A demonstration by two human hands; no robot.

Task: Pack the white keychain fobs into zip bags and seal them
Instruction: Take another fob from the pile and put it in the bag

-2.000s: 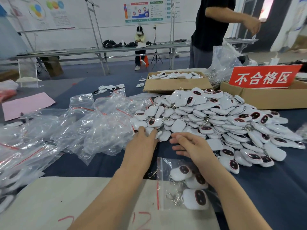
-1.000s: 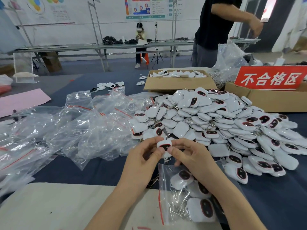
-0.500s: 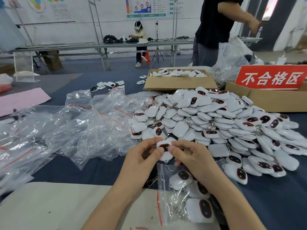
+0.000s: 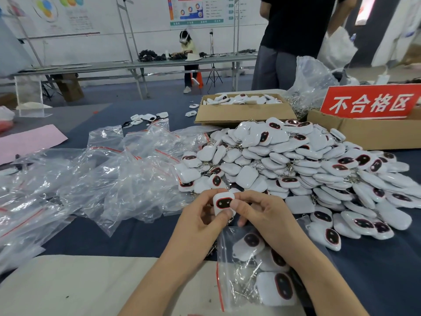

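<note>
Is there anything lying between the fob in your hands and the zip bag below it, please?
Nothing separate does. The left hand and right hand pinch the fob just above the zip bag; only the right wrist crosses over it. Whether its mouth is open is unclear.

Only one sign is readable: a red sign (image 4: 370,103) with white Chinese characters 不合格区. It stands in an open cardboard box (image 4: 364,134) at the right rear of the tabletop (image 4: 376,258), just behind the pile of fobs (image 4: 284,160). On the back wall, a poster (image 4: 200,10) has a green-blue band, small ring charts and lines of text, but the print is too small to read. A second poster (image 4: 59,10) at upper left has coloured circles and faint lines, illegible. The near fob (image 4: 224,202) has a dark oval face with a red rim, and no characters are legible on it.
</note>
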